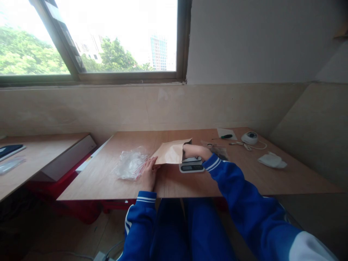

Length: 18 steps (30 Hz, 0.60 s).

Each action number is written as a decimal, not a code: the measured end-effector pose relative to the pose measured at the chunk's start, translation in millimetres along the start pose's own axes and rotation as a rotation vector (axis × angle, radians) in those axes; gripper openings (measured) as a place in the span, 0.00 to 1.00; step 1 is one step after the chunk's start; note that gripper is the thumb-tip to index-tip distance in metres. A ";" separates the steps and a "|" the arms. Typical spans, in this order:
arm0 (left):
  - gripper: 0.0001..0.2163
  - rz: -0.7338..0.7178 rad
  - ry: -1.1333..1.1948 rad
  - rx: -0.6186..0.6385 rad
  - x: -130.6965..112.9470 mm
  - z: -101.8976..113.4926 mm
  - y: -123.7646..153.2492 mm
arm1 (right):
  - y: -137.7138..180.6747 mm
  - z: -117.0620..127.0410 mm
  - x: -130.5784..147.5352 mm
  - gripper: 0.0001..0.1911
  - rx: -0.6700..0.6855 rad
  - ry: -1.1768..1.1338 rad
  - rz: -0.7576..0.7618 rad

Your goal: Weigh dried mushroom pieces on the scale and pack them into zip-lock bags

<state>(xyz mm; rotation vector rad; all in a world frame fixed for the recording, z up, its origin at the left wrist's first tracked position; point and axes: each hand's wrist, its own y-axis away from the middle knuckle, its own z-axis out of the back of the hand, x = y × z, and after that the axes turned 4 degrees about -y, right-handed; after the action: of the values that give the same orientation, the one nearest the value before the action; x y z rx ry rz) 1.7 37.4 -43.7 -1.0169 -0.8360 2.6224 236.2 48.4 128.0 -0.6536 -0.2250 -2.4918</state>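
A brown paper bag [170,152] lies on its side over the table, its mouth facing right. My left hand [149,172] pinches the bag's near left end, fingers on top. Through the mouth reaches my right hand [191,150]; its fingers are hidden inside, so what they do or hold does not show. Just under and in front of the mouth sits a small white digital scale [191,168] with a dark display. To the left of my left hand, clear plastic zip bags [130,165] with red seal strips lie in a heap.
Behind my right forearm lies a clear bag with dark contents [221,152]. Farther back are a green-handled screwdriver [226,136] on white paper and a white dome camera [249,137] with its cable. A crumpled white bag [272,160] lies right. The wooden table's [89,181] front edge is near my lap.
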 end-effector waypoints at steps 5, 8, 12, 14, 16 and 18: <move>0.21 0.028 0.010 -0.012 2.5 -1.4 0.0 | 2.1 -1.3 1.2 0.10 -0.033 -0.009 0.041; 0.21 0.034 0.026 -0.017 5.1 -2.8 -0.3 | 3.0 2.4 0.9 0.09 -0.018 -0.031 0.169; 0.20 0.030 0.028 -0.013 5.4 -3.0 -0.6 | 7.7 11.7 -5.1 0.12 -0.002 -0.079 0.230; 0.20 0.033 0.021 -0.014 3.5 -1.8 -0.7 | 11.5 17.7 -9.3 0.15 0.016 -0.135 0.222; 0.20 0.037 0.019 -0.011 0.7 -0.2 -0.9 | 15.5 23.3 -13.0 0.17 0.048 -0.194 0.226; 0.20 0.042 0.019 -0.003 -2.1 1.6 -1.2 | 19.6 27.5 -15.4 0.18 0.079 -0.242 0.233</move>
<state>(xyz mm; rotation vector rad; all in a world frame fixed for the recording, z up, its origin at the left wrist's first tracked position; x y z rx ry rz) 2.2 36.9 -41.0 -1.0703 -0.8230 2.6426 269.3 47.2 144.7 -0.8952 -0.3167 -2.1694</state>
